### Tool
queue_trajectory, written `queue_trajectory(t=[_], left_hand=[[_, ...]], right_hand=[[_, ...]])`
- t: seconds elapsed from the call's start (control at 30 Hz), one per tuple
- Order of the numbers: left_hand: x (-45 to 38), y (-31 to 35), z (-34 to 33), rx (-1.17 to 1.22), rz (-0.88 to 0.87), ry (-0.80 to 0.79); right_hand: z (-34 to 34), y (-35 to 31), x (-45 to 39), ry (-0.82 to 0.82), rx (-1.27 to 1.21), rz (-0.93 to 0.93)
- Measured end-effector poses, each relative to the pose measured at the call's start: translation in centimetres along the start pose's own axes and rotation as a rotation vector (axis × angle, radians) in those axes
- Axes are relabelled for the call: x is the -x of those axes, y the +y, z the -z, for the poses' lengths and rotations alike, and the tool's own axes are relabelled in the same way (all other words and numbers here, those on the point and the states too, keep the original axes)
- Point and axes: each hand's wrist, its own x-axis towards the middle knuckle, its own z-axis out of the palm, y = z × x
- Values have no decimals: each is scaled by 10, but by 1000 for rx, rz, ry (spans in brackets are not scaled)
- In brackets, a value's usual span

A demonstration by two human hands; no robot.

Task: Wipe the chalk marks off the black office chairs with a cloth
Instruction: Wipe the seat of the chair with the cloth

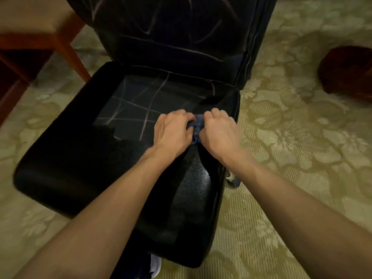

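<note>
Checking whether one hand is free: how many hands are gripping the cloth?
2. The left hand and the right hand both grip the bunched blue cloth between them, on the black office chair seat beside its chalk marks.

Most of the blue cloth is hidden between the left hand and right hand, whose curled fingertips are out of sight. Behind the cloth, the chair's backrest is cut off by the top edge. Left of the backrest, a blurred wooden table runs out of frame
</note>
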Motion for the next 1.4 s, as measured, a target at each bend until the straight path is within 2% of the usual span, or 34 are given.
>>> queue_trajectory(t=[0.4,0.7,0.97,1.13,1.27,1.4], left_hand=[[117,-27,29,55,7,-69],[107,-22,32,127,96,-98],[89,14,26,17,103,-125],[83,19,26,38,96,-114],[82,16,33,14,83,-87],[95,-2,40,-34,56,-78]], right_hand=[[5,-56,86,46,-97,131],[3,-47,86,66,-49,198],[3,-21,75,15,0,148],[6,-10,68,-3,-27,82],[13,-20,66,35,-3,82],[13,-37,71,49,-32,159]])
